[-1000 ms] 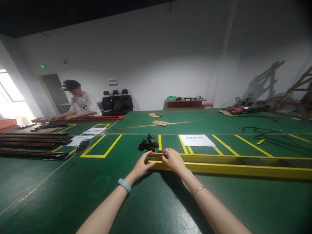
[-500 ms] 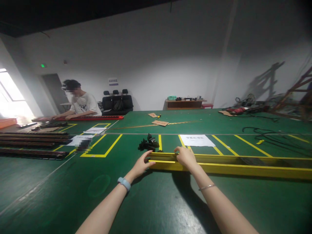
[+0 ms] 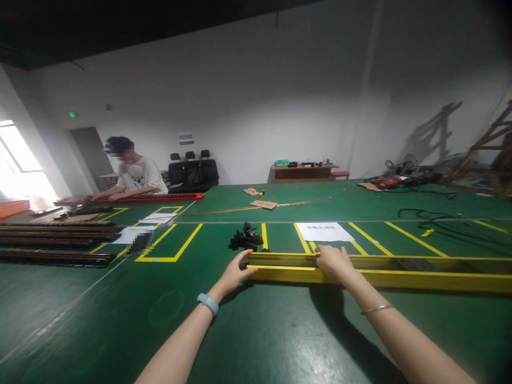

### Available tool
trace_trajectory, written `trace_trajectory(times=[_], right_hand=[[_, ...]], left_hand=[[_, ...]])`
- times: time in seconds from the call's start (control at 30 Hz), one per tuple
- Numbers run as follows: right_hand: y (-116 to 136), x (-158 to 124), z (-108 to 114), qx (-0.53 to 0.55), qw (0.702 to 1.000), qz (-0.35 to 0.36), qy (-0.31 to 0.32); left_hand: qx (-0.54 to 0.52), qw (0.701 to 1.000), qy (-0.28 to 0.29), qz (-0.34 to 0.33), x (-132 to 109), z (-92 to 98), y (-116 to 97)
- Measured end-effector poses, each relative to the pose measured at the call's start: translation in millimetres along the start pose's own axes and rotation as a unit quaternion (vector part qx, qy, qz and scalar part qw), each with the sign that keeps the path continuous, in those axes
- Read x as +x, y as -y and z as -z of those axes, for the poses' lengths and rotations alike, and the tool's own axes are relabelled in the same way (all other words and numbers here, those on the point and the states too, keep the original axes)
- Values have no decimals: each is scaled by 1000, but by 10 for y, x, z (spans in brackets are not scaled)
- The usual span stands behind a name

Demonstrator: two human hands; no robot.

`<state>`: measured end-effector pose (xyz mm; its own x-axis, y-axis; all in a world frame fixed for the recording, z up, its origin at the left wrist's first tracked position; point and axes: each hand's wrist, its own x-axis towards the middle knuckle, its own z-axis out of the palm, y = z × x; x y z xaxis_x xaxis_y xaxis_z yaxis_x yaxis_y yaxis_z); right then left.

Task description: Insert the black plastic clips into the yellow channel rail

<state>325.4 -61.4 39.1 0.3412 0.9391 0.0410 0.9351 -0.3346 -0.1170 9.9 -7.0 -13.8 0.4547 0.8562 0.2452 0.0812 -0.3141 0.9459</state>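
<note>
A long yellow channel rail [image 3: 424, 281] lies across the green table, open side up, running out of view at the right. My left hand [image 3: 235, 273] grips its left end, thumb on the near side and fingers on the far side. Inside the channel, farther right, are the curled fingers of my right hand [image 3: 335, 262]; what they hold, if anything, is hidden. A dark block-like part [image 3: 414, 264] sits in the channel to the right. Just behind the left end is a heap of small black parts [image 3: 244, 236].
Behind the rail lie a white paper sheet [image 3: 323, 232] and black cables [image 3: 424, 218]. Dark rails [image 3: 56, 234] are stacked at left. Cardboard pieces [image 3: 264, 204] and thin rods lie farther back. Across the table a person [image 3: 140, 173] works at a red rail [image 3: 172, 197].
My right hand has slid to the right along the channel. My left hand stays at the rail's left end. The view has shifted slightly.
</note>
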Motion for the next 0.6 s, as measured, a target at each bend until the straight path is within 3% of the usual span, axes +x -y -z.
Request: trace_trajectory(times=[0.27,0.6], right_hand=[[-492,117,-17,-59,998,-12,-1],[-1719,126,18,-94,991,-80,-59]], left_hand=[[-7,1000,3,-7,-1,-15,-12],[-13,1000,6,-9,22,-2,43]])
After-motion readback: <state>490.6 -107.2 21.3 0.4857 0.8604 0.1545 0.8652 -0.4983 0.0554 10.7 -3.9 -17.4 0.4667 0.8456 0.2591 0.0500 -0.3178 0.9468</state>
